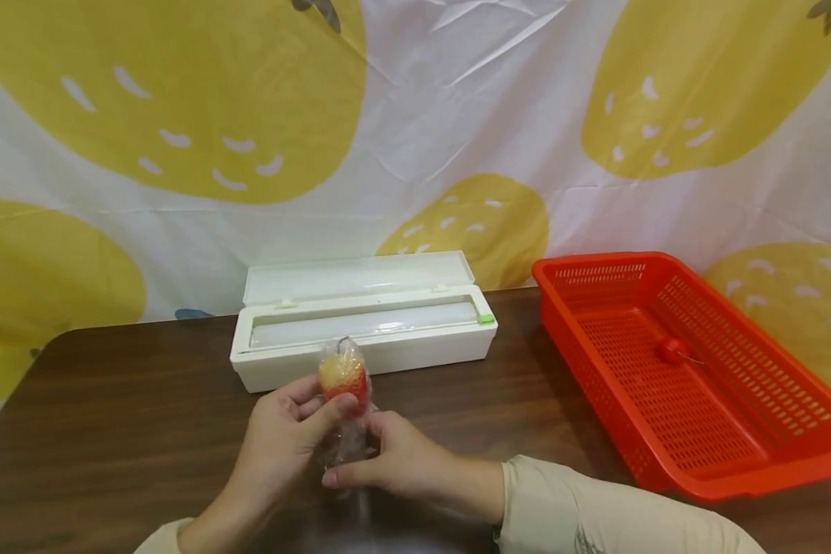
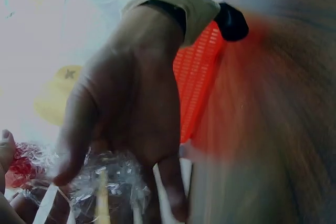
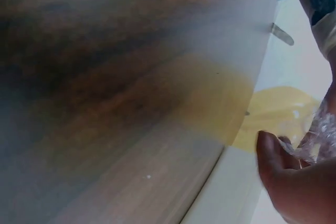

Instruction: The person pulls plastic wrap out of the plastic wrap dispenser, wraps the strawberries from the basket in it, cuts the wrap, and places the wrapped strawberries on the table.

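Note:
A small yellow-and-red fruit with a dark stem (image 1: 342, 377) is wrapped in clear plastic film (image 1: 349, 446). My left hand (image 1: 280, 431) grips its lower part between thumb and fingers, stem upward. Below the fruit, the gathered film hangs down, and my right hand (image 1: 408, 458) holds it between thumb and fingers. In the left wrist view, the right hand (image 2: 128, 93) appears beside the crumpled film, with the fruit's red side (image 2: 23, 166) at the lower left. The right wrist view shows part of the right hand (image 3: 299, 182) and shiny film (image 3: 323, 129).
Behind the hands stands a white cling film dispenser (image 1: 367, 362), lid raised, with a roll inside and a green slider (image 1: 485, 318). At right, a red plastic basket (image 1: 589, 392) holds a small red fruit with a thin stem (image 1: 673, 350). A fruit-patterned cloth (image 1: 457, 138) hangs behind the brown table (image 1: 131, 415).

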Tool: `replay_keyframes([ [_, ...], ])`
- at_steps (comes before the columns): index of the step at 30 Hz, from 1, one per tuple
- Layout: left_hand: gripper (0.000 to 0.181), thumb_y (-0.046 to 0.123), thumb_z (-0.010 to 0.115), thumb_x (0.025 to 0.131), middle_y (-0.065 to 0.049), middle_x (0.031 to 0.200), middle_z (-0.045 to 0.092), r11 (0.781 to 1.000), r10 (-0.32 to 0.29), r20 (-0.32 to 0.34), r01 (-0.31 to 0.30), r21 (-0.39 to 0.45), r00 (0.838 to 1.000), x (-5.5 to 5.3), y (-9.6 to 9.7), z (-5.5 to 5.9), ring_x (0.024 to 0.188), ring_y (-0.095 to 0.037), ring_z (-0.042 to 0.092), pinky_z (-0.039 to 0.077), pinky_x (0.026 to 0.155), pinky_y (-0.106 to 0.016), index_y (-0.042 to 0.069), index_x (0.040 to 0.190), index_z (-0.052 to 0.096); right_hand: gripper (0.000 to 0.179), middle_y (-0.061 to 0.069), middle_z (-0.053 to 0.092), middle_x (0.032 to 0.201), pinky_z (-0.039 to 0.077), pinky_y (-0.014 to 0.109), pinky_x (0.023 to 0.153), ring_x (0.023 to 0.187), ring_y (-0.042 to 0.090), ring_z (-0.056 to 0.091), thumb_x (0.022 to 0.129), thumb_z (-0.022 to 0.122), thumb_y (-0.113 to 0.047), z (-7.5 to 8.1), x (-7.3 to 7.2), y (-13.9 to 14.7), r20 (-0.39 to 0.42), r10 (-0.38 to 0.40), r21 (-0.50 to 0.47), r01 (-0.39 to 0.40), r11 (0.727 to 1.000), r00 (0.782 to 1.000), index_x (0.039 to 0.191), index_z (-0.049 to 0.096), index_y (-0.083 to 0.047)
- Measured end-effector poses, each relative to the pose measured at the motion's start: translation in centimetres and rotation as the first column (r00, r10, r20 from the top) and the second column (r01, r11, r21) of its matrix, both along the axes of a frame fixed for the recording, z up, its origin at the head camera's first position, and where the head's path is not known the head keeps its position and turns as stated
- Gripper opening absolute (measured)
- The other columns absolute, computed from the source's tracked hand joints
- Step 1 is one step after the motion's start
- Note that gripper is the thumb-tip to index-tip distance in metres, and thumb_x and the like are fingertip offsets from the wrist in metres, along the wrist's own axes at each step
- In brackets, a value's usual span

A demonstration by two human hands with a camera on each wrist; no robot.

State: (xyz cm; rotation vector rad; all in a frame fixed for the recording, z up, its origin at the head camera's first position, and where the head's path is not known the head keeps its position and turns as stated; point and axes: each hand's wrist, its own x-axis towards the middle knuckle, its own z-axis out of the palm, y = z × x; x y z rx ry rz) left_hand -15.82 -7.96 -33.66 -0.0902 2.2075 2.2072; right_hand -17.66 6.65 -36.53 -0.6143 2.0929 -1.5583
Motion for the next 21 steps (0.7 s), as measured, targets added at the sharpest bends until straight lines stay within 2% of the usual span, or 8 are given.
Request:
replay_keyframes([
  [3,0.037,0.010,0.067,0.087,-0.007,0.094,0.075,0.999,-0.029,-0.009,0.029,0.014,1.000,0.3,0.3,0.1,0.086,-0.002,0.067,0.054,0.076,-0.020,-0.008,0.118,0.059,0.045,0.012,0.066,0.115,0.047,0.017,0.086,0.096,0.004,0.059,0.079,0.075,-0.011,-0.3,0.1,0.0,0.017,0.021,-0.070,-0.019,0.997,1.000,0.120,0.057,-0.005],
  [5,0.037,0.010,0.067,0.087,-0.008,0.095,0.075,0.999,-0.039,-0.015,0.039,0.028,0.999,0.4,0.3,0.2,0.087,-0.003,0.067,0.055,0.076,-0.020,-0.008,0.118,0.058,0.044,0.018,0.065,0.111,0.048,0.016,0.082,0.092,0.003,0.059,0.082,0.072,-0.009,-0.7,0.2,-0.2,0.026,0.047,-0.142,-0.043,0.989,0.999,0.121,0.055,-0.001],
  [8,0.039,0.011,0.068,0.087,-0.010,0.096,0.075,0.998,-0.038,-0.013,0.038,0.053,0.999,0.4,0.4,0.3,0.085,-0.005,0.068,0.055,0.072,-0.021,-0.008,0.119,0.058,0.032,0.020,0.064,0.091,0.048,0.016,0.066,0.073,0.000,0.057,0.090,0.063,-0.008,-1.2,0.6,-0.7,0.066,0.067,-0.259,-0.048,0.965,0.996,0.113,0.054,0.010],
  [11,0.039,0.013,0.068,0.087,-0.006,0.090,0.075,0.998,-0.024,0.005,0.023,0.065,1.000,0.3,0.3,0.4,0.079,-0.005,0.067,0.054,0.064,-0.020,-0.008,0.119,0.058,0.037,0.008,0.057,0.067,0.045,0.015,0.055,0.058,-0.001,0.049,0.095,0.055,-0.014,-1.7,1.5,-1.3,0.126,0.084,-0.362,-0.033,0.932,0.988,0.103,0.051,0.022],
  [14,0.038,0.014,0.068,0.087,-0.003,0.086,0.075,0.999,-0.002,0.021,0.001,0.055,1.000,0.2,0.1,0.5,0.074,-0.005,0.066,0.052,0.059,-0.020,-0.008,0.117,0.058,0.047,-0.005,0.050,0.060,0.046,0.014,0.053,0.053,-0.001,0.046,0.097,0.053,-0.019,-1.8,2.4,-1.7,0.173,0.113,-0.441,-0.026,0.897,0.979,0.101,0.046,0.027],
  [15,0.038,0.014,0.068,0.088,-0.004,0.086,0.075,0.999,0.003,0.026,-0.004,0.052,1.000,0.2,0.1,0.5,0.075,-0.005,0.066,0.052,0.061,-0.020,-0.008,0.117,0.058,0.048,-0.010,0.047,0.058,0.047,0.015,0.052,0.051,-0.002,0.047,0.097,0.053,-0.020,-1.7,2.6,-1.8,0.188,0.116,-0.448,-0.020,0.894,0.975,0.099,0.045,0.028],
  [17,0.039,0.015,0.068,0.087,-0.006,0.089,0.075,0.999,0.016,0.024,-0.017,0.040,1.000,0.1,0.0,0.6,0.078,-0.005,0.068,0.053,0.065,-0.020,-0.008,0.117,0.059,0.045,-0.010,0.047,0.056,0.047,0.015,0.051,0.050,-0.001,0.048,0.096,0.055,-0.018,-1.4,2.9,-1.8,0.199,0.104,-0.441,-0.006,0.897,0.974,0.100,0.045,0.026],
  [21,0.041,0.018,0.068,0.088,-0.005,0.096,0.075,0.999,0.049,0.011,-0.049,0.022,0.999,-0.1,-0.4,1.0,0.087,-0.003,0.069,0.053,0.081,-0.018,-0.006,0.120,0.058,0.036,-0.005,0.054,0.064,0.049,0.018,0.054,0.054,0.002,0.054,0.093,0.058,-0.012,-1.1,3.2,-1.4,0.263,0.072,-0.393,0.039,0.919,0.962,0.111,0.046,0.017],
])
